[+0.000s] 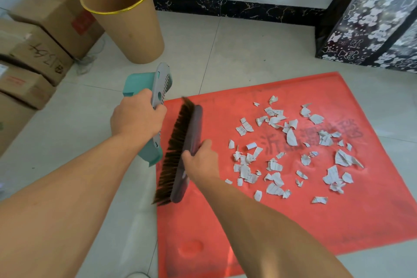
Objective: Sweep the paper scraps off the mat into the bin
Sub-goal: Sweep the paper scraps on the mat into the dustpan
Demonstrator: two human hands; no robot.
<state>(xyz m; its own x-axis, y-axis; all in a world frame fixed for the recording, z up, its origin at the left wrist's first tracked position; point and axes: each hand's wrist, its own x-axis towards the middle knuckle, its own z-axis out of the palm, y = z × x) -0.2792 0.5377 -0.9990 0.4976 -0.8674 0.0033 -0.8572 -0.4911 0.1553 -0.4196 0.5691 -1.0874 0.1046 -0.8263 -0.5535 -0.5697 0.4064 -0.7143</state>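
Observation:
A red mat lies on the tiled floor. Several torn paper scraps are scattered over its middle and right part. My left hand grips a teal and grey dustpan, held upright at the mat's left edge. My right hand is shut on the back of a long brown brush, whose bristles point left toward the dustpan. Both tools hang left of the scraps, apart from them. The brown bin with a gold rim stands upright beyond the dustpan, at the upper left.
Stacked cardboard boxes line the left side. A large black bag with white bear prints stands at the upper right by the wall. Pale floor tiles lie between the bin and the mat.

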